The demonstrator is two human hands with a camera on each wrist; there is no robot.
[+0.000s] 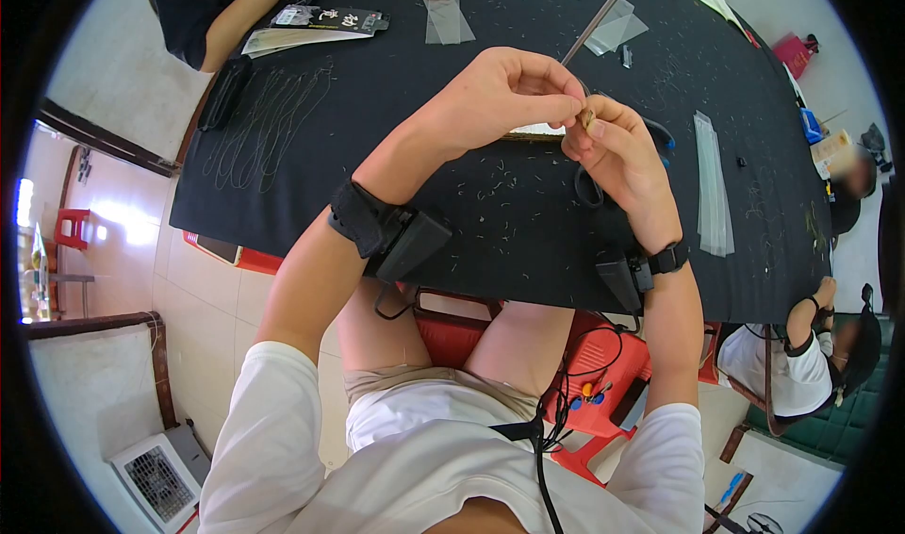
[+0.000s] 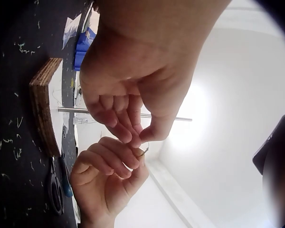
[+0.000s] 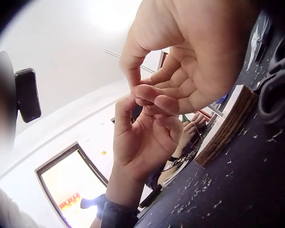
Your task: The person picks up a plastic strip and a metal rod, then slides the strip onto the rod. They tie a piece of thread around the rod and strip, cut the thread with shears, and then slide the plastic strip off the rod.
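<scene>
Both hands meet fingertip to fingertip above a black-covered table (image 1: pixel 424 223). My right hand (image 1: pixel 627 157) pinches a small yellowish-brown piece (image 1: pixel 589 118) between thumb and forefinger. In the left wrist view this piece (image 2: pixel 144 152) looks thin, with a fine strand reaching up toward the other thumb. The left hand (image 1: pixel 500 100) has thumb and forefinger pinched at that strand, its other fingers loosely curled. Fingers cover most of the piece in the right wrist view. Just beyond the hands stands a metal rod (image 1: pixel 600 16) on a white-topped wooden block (image 2: pixel 45 107).
Dark-handled scissors (image 2: pixel 55 192) lie beside the block. Thread clippings are scattered over the cloth. Long loops of thread (image 1: pixel 269 124) spread at the left, near a flat package (image 1: pixel 320 34). Clear strips (image 1: pixel 714 185) lie at the right. Other people sit around the table.
</scene>
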